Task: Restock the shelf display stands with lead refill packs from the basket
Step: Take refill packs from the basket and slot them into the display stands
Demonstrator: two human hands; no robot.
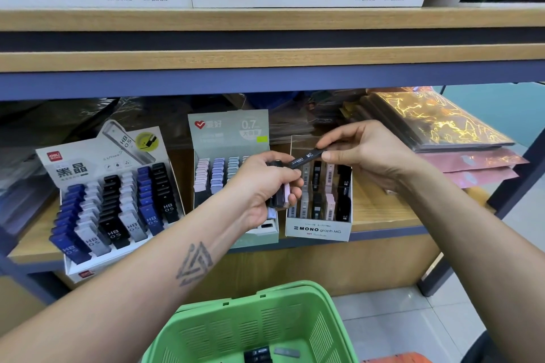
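- The shelf (383, 215) carries three display stands beneath both hands.
- Green basket (265, 324), below the forearms, holds what look like a few remaining packs.
- Left hand (265, 183) clutches a spare bundle of packs (280, 197).
- Right hand's (362, 153) grip pinches one black lead pack (306, 158), angling it toward the MONO stand (318, 230) directly underneath.

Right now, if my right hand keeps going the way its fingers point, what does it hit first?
Probably the left hand: the right hand points left along the slim black lead refill pack that both pinch. Depth is unclear.
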